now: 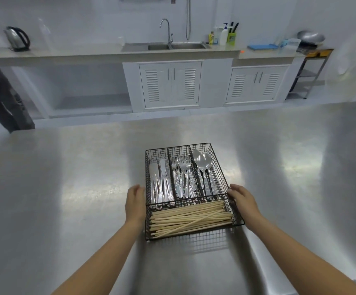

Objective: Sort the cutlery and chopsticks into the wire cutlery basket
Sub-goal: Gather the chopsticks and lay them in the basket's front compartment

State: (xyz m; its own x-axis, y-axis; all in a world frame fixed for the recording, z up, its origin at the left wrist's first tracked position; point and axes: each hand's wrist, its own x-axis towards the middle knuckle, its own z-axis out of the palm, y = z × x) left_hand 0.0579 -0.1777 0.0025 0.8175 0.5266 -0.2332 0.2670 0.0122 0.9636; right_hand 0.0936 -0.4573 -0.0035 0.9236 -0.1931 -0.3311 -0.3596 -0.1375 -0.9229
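Two bare forearms reach forward over the steel worktop (66, 188); the left hand (135, 204) lies flat against the left wall of the black wire cutlery basket (185, 234), fingers straight and together, gripping nothing; the right hand (242, 200) rests against the basket's right rim, fingers loosely extended along the wire, whether they curl round it I cannot tell. The basket sits on the worktop between the two hands; its nearest compartment runs crosswise and holds the pale wooden chopsticks (191, 219), most lying side to side, a few slanting across the pile. Behind that, three lengthwise compartments stand side by side: knives (161, 182) in the left one, forks (183, 175) in the middle, spoons (203, 167) in the right, bowls and tines pointing away. Beyond the worktop's far edge, a person's dark trouser leg (2, 99) shows at the left; white louvred cabinet doors (170, 84) stand under a long counter; on it are a double sink (177, 46) with a curved tap (166, 28), an electric kettle (17, 38) far left, a soap pump bottle (224, 35) and a green utensil holder (232, 37) to the right.
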